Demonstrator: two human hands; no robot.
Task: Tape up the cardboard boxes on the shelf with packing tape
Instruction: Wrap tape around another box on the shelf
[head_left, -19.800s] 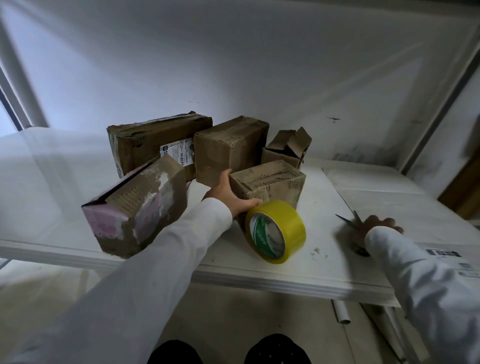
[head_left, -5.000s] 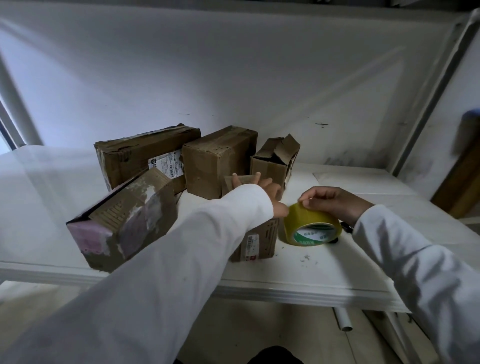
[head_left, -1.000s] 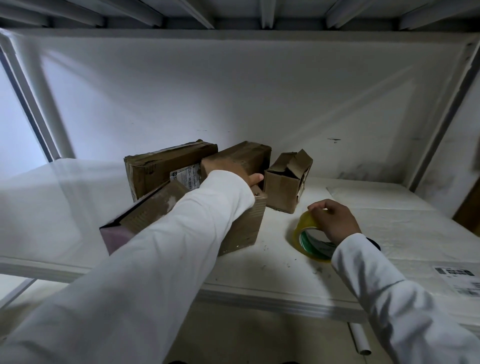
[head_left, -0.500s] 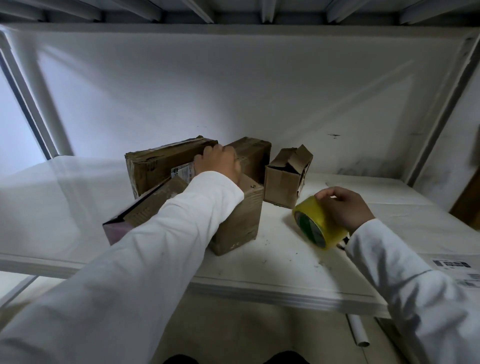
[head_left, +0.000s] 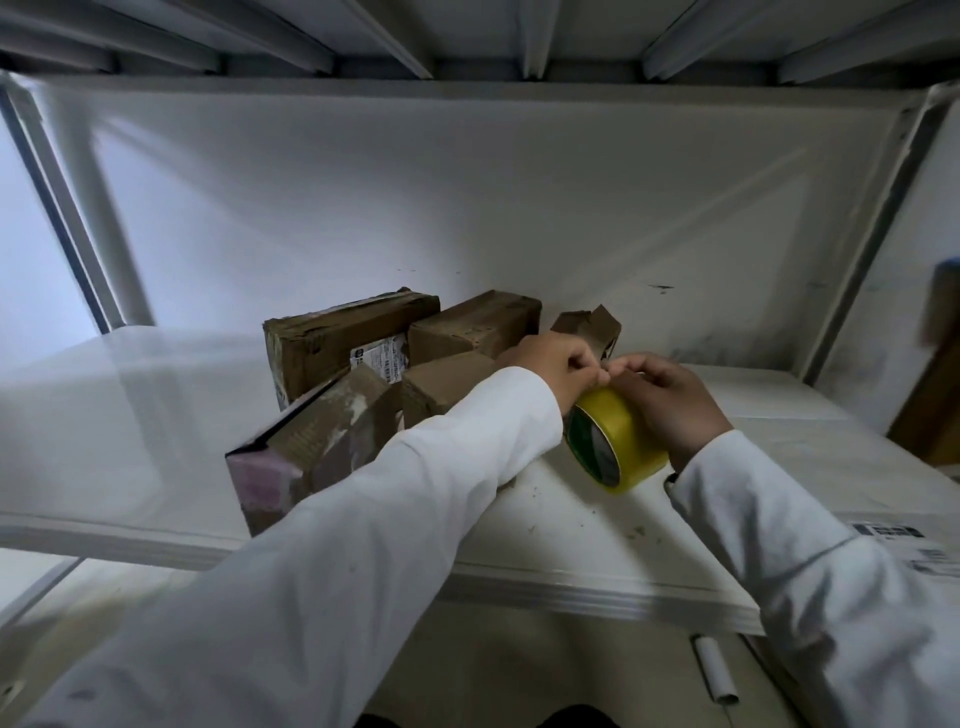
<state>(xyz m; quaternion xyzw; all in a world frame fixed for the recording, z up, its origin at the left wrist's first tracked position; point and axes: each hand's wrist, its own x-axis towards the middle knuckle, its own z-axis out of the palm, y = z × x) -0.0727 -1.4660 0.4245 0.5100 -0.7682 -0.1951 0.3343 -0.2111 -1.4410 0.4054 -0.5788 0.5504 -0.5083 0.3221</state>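
There is one view only, from the person's head, set low and close, tilted up and forward past both white sleeves. The left hand (head_left: 558, 364) and right hand (head_left: 667, 402) meet mid-frame; beyond them the shelf (head_left: 597, 587) recedes.

Dim, bluish light from the left; edges blurred and bowed.

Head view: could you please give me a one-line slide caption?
Both hands, left hand and right hand, grip the yellow tape roll beside cardboard boxes on the shelf.
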